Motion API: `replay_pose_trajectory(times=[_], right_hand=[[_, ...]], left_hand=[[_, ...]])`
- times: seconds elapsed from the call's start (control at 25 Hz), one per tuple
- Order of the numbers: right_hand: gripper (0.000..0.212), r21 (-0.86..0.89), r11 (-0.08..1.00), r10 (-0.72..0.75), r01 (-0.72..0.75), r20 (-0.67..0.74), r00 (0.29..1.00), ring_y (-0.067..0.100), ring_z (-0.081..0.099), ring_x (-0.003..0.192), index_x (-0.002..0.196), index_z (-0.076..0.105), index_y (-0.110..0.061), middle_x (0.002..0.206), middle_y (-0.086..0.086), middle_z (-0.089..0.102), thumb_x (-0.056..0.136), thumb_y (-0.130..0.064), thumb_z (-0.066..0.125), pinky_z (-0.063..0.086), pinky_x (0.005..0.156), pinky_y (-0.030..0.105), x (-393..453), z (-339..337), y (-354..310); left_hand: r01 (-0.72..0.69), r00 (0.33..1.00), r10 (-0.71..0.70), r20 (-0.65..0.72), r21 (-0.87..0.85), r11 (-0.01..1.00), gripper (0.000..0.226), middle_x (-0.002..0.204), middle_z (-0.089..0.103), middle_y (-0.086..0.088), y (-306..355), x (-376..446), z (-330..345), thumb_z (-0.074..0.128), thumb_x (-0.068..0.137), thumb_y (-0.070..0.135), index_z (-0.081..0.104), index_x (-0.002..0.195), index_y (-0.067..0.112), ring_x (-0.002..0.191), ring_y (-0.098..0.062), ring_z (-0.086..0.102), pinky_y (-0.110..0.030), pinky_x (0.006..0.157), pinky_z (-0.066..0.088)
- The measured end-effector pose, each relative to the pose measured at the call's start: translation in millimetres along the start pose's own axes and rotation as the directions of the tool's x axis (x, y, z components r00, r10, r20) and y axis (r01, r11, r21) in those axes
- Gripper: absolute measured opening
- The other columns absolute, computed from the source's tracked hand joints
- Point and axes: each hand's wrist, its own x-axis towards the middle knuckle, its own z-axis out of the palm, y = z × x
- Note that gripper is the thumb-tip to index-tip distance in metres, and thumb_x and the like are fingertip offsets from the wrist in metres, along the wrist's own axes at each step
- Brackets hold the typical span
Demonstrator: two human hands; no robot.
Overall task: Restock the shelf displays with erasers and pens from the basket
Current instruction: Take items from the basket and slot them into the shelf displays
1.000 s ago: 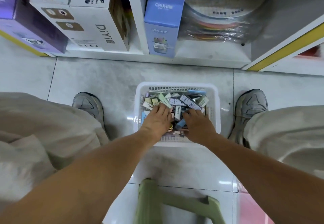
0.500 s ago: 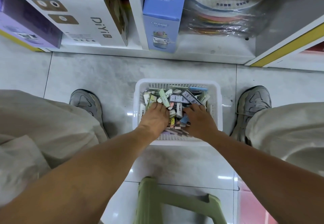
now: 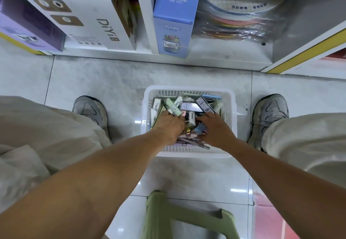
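A white plastic basket (image 3: 189,89) stands on the floor between my feet. It is filled with several wrapped erasers (image 3: 189,106) in green, white, grey and blue, and some pens (image 3: 192,142) lie along its near side. Both my hands are inside it. My left hand (image 3: 168,126) sits at the left of the pile with its fingers curled round some erasers; one fingertip shows at the middle. My right hand (image 3: 215,129) rests on the right of the pile, its fingers stretched forward onto the erasers and the fingertips partly hidden.
The bottom shelf (image 3: 215,55) ahead holds a blue CRUHRE box (image 3: 174,20), white DiYi boxes (image 3: 97,14), a purple box (image 3: 24,25) and wrapped coloured plates (image 3: 239,14). My grey shoes (image 3: 89,109) flank the basket. A green stool (image 3: 187,218) is below me.
Both hands have shifted a little within the basket and stirred the erasers; the left fingers have curled deeper into the pile. The basket has stayed in place.
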Motion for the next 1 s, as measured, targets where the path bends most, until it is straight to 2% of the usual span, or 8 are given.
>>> replay_pose_trajectory(times=[0.08, 0.16, 0.4, 0.52, 0.64, 0.84, 0.92, 1.0], right_hand=[[0.065, 0.042, 0.999, 0.010, -0.009, -0.022, 1.000, 0.029, 0.047, 0.123, 0.136, 0.056, -0.012, 0.131, 0.008, 0.055, 0.078, -0.025, 0.082, 0.038, 0.106, 0.037, -2.3, -1.7, 0.4], [0.063, 0.107, 0.994, 0.036, -0.029, -0.062, 0.997, 0.030, 0.049, 0.121, 0.134, 0.057, -0.011, 0.128, 0.009, 0.058, 0.077, -0.021, 0.083, 0.043, 0.102, 0.038, -4.2, -4.4, 2.1], [0.057, 0.161, 0.987, 0.045, -0.023, -0.132, 0.990, 0.030, 0.058, 0.107, 0.131, 0.056, -0.012, 0.119, 0.010, 0.061, 0.079, -0.018, 0.080, 0.053, 0.088, 0.042, -3.2, -14.9, 5.2], [0.054, 0.182, 0.983, 0.050, -0.021, -0.159, 0.986, 0.027, 0.057, 0.104, 0.131, 0.056, -0.014, 0.118, 0.008, 0.060, 0.082, -0.018, 0.079, 0.054, 0.087, 0.041, -4.4, -18.5, 5.5], [0.055, 0.147, 0.988, 0.062, -0.042, -0.134, 0.989, 0.028, 0.057, 0.107, 0.132, 0.054, -0.015, 0.119, 0.010, 0.058, 0.082, -0.013, 0.076, 0.055, 0.087, 0.039, -5.7, -20.7, 6.2], [0.059, 0.081, 0.991, 0.114, -0.110, -0.056, 0.992, 0.026, 0.054, 0.115, 0.135, 0.051, -0.019, 0.123, 0.007, 0.056, 0.081, -0.013, 0.074, 0.054, 0.087, 0.035, -8.2, -29.4, 4.8], [0.060, 0.020, 0.993, 0.118, -0.118, -0.031, 0.993, 0.026, 0.052, 0.119, 0.137, 0.050, -0.020, 0.127, 0.006, 0.055, 0.082, -0.012, 0.072, 0.049, 0.087, 0.033, -8.8, -40.0, 1.7], [0.059, -0.029, 0.995, 0.098, -0.098, 0.000, 0.995, 0.025, 0.050, 0.121, 0.138, 0.050, -0.018, 0.132, 0.006, 0.054, 0.083, -0.009, 0.069, 0.045, 0.090, 0.031, -8.6, -59.4, -5.1]], left_hand=[[0.015, 0.999, -0.012, 0.036, -0.076, 0.997, 0.042, 0.071, 0.051, 0.003, -0.5, 3.0, -1.2, 0.070, 0.074, 0.008, 0.049, 0.110, 0.013, 0.072, -0.021, 0.053, -0.038, 0.085, 0.046], [0.048, 0.994, -0.026, 0.107, -0.205, 0.978, 0.048, 0.071, 0.048, 0.003, -2.2, 8.2, -5.6, 0.071, 0.074, 0.004, 0.046, 0.115, 0.011, 0.073, -0.021, 0.053, -0.034, 0.073, 0.047], [0.088, 0.961, 0.029, 0.275, -0.403, 0.911, 0.049, 0.084, 0.059, 0.000, -11.0, 17.3, -22.3, 0.081, 0.065, 0.010, 0.054, 0.105, 0.014, 0.074, -0.014, 0.057, -0.023, 0.057, 0.043], [0.180, 0.908, 0.046, 0.416, -0.488, 0.854, 0.051, 0.090, 0.057, -0.002, -15.7, 17.2, -39.1, 0.086, 0.063, 0.015, 0.052, 0.100, 0.012, 0.081, -0.017, 0.059, -0.028, 0.064, 0.049], [0.261, 0.884, 0.039, 0.465, -0.561, 0.786, 0.049, 0.096, 0.061, -0.005, -21.9, 10.2, -56.1, 0.089, 0.061, 0.015, 0.053, 0.095, 0.013, 0.088, -0.021, 0.063, -0.032, 0.073, 0.055], [0.368, 0.881, -0.004, 0.473, -0.680, 0.634, 0.037, 0.092, 0.069, -0.009, -28.9, -8.2, -83.5, 0.084, 0.062, 0.005, 0.060, 0.089, 0.010, 0.079, -0.022, 0.069, -0.027, 0.056, 0.054], [0.393, 0.880, 0.013, 0.475, -0.742, 0.544, 0.039, 0.097, 0.071, -0.012, -32.4, -18.6, -99.2, 0.084, 0.064, 0.002, 0.064, 0.097, 0.005, 0.084, -0.027, 0.072, -0.032, 0.063, 0.059], [0.399, 0.889, 0.021, 0.457, -0.797, 0.454, 0.050, 0.107, 0.070, -0.016, -35.9, -31.5, -118.9, 0.085, 0.064, 0.002, 0.062, 0.109, 0.002, 0.097, -0.031, 0.069, -0.043, 0.082, 0.059]])
